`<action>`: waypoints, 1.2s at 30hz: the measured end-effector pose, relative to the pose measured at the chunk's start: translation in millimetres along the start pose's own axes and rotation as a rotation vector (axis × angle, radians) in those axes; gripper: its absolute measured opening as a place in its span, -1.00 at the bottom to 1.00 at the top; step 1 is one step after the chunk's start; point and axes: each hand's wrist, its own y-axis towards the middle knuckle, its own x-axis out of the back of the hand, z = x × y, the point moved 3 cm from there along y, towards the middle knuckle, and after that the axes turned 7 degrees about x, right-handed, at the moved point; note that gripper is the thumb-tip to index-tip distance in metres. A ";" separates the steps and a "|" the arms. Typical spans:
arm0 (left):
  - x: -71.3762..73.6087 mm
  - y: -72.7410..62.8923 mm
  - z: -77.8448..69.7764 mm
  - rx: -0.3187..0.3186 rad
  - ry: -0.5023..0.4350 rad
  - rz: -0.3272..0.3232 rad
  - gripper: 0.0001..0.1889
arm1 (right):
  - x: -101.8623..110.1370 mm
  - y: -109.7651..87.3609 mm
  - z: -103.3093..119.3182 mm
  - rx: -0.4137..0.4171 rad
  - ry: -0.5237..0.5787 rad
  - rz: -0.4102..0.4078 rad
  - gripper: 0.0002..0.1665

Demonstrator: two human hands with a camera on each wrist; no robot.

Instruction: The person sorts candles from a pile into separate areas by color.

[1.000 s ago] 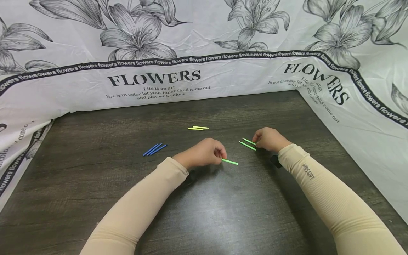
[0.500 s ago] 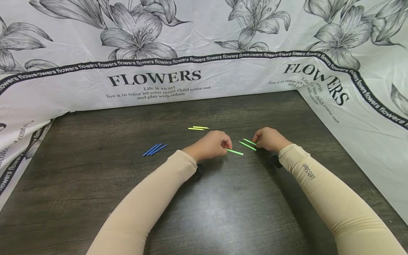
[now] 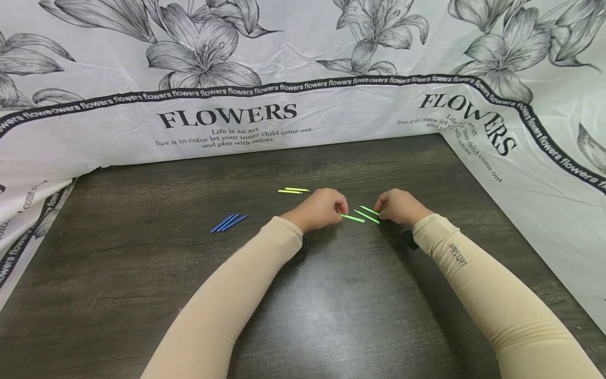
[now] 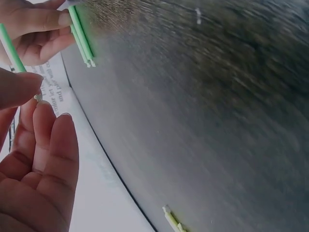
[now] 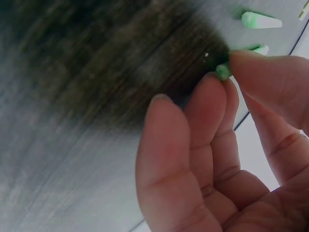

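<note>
My left hand (image 3: 323, 207) pinches a thin green candle (image 3: 352, 218) by its wick end, between thumb and fingertips. The candle's other end points right, close to a second green candle (image 3: 367, 217) on the table. With thumb and fingers, my right hand (image 3: 401, 205) pinches the near end of a third green candle (image 3: 369, 210), which lies alongside the second. In the right wrist view this pinched candle (image 5: 222, 72) shows its round end between the fingertips, and a loose green candle (image 5: 260, 21) lies beyond.
Two yellow candles (image 3: 297, 189) lie behind my left hand. Farther left, several blue candles (image 3: 229, 222) lie side by side at a slant. A white flower-printed cloth (image 3: 227, 118) hangs along the back and sides of the dark wooden table (image 3: 303, 326).
My left hand has moved away from me and to the right, bringing its green candle close beside the other two. The right hand has stayed in place.
</note>
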 end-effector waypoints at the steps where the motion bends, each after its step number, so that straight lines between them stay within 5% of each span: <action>1: -0.6 1.3 -0.1 0.001 -0.004 0.004 -0.84 | 0.2 0.2 -0.1 -0.002 -0.001 0.000 -0.82; 36: -17.9 37.6 0.0 0.109 -0.054 0.066 -0.82 | 5.8 2.6 1.0 -0.011 0.004 0.012 -0.83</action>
